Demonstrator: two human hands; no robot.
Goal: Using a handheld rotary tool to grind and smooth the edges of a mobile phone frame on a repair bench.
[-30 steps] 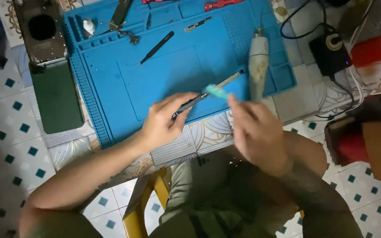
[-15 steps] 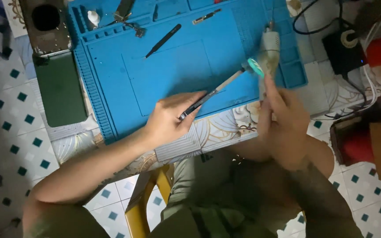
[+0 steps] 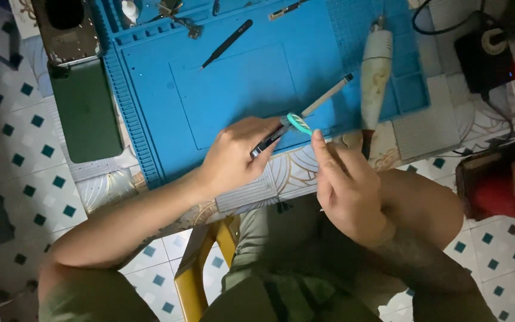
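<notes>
Over the near edge of the blue silicone repair mat (image 3: 353,59), the left hand (image 3: 233,158) pinches a slim black-handled brush tool (image 3: 305,113). The right hand (image 3: 347,185) pinches a small teal plastic piece (image 3: 298,123) against it. The piece looks light, stiff and slippery; best held by its edges.

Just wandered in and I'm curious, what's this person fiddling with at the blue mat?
A seated person works over a blue work mat. The left hand grips a slim dark-handled tool that lies slanted over the mat's near edge. The right hand pinches a small teal piece right against that tool. A white pen-shaped power tool, black tweezers and a dark green phone lie untouched.
</notes>
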